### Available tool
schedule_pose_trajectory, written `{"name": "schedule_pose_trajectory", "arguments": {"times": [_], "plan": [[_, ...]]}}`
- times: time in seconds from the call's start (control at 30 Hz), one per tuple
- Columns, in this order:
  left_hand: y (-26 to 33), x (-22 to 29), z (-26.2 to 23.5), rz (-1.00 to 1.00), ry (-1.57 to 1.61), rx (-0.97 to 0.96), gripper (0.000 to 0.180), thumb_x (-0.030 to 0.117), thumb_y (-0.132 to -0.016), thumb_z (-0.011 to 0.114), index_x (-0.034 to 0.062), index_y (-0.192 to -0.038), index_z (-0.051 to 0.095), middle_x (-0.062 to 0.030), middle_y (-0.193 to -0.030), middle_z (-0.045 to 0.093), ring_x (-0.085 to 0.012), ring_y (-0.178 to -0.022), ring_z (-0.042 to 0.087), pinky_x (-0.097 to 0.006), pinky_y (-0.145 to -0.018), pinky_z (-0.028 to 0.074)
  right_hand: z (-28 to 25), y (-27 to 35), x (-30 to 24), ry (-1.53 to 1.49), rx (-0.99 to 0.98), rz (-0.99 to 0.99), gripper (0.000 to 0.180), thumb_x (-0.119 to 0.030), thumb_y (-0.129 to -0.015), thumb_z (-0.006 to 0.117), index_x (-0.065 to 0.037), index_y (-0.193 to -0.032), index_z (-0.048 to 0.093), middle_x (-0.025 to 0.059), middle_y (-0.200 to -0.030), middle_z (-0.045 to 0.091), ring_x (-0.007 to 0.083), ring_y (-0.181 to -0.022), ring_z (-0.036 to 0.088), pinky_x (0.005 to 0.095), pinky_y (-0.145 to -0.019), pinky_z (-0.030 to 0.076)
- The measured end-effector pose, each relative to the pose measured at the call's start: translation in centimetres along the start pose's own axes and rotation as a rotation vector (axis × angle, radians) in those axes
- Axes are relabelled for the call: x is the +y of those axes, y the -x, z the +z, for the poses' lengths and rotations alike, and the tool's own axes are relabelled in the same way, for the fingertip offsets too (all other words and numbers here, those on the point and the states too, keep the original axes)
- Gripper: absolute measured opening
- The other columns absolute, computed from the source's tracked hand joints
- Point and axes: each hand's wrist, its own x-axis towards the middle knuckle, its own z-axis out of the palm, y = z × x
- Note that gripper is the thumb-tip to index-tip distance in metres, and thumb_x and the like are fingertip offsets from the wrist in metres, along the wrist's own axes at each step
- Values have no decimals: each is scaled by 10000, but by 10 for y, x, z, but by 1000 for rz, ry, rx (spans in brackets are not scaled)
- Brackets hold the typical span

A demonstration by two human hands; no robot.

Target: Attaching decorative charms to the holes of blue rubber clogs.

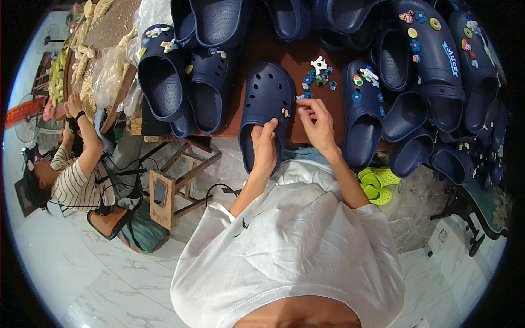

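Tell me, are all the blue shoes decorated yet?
Not all. Some navy clogs already wear charms, like the one at far right and the one beside the right hand. The left hand grips the clog in front, which shows one charm, while the right hand pinches a small piece. Loose charms wait on the table, and the clog top centre looks bare.

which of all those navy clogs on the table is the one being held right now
The navy clog in the middle, directly before the person: the left hand grips its heel edge, and the right hand works beside it. The others lie untouched.
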Motion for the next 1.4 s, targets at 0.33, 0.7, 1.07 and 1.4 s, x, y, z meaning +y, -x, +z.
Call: {"name": "schedule_pose_trajectory", "arguments": {"times": [0.33,0.7,1.07,1.4], "plan": [[-8,-7,-17,-28,23,-121,131,138,-885,638,126,-760,598,77,-706,569,-17,-625,509,-207,-592,373,8,5,-19,-23,-130,-58,286,-107,-865,703,-42,-1140,656,90,-1022,584,185,-815,646,301,-728,546],[-8,-4,-19,-63,-19,-109,115,110,-874,637,129,-765,607,76,-697,582,-24,-591,525,-199,-572,400,12,3,-15,-65,-98,-17,233,-60,-861,700,-17,-1087,660,67,-997,597,129,-801,633,257,-714,527],[2,8,-2,-84,58,-86,120,60,-853,646,94,-739,627,48,-714,599,-45,-668,561,-214,-631,422,17,7,-19,9,-60,-86,213,-73,-912,633,-18,-1118,641,83,-999,604,162,-814,638,275,-718,525],[-1,8,-3,-76,-1,-69,126,64,-854,667,93,-738,628,52,-656,588,-37,-556,543,-189,-554,423,16,9,-13,60,6,-115,180,-116,-953,569,-46,-1102,644,121,-982,616,270,-834,643,375,-719,507]]}}
